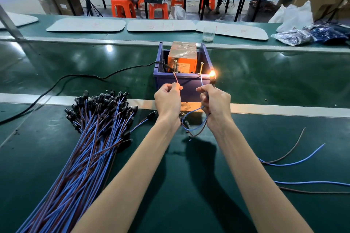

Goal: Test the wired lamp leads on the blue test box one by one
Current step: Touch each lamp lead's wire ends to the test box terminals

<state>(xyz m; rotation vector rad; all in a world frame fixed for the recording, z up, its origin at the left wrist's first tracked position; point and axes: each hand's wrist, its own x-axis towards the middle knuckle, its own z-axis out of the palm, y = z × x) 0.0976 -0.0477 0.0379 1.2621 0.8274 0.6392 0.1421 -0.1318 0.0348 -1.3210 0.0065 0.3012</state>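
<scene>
The blue test box (184, 83) stands on the green belt, an orange unit (182, 58) inside it and two upright screw contacts at its front rim. My left hand (167, 100) pinches a brown lead wire up to the left contact. My right hand (215, 105) holds the blue lead wire at the right contact, along with the lamp (212, 75), which glows orange. The two wires loop down between my wrists. A large bundle of lamp leads (91, 138) with black sockets lies to the left.
A black power cable (75, 77) runs left from the box. Loose blue and brown wires (295, 157) lie at the right. A plastic cup (208, 34), grey mats and bags sit on the far belt. A person sits on orange stools behind.
</scene>
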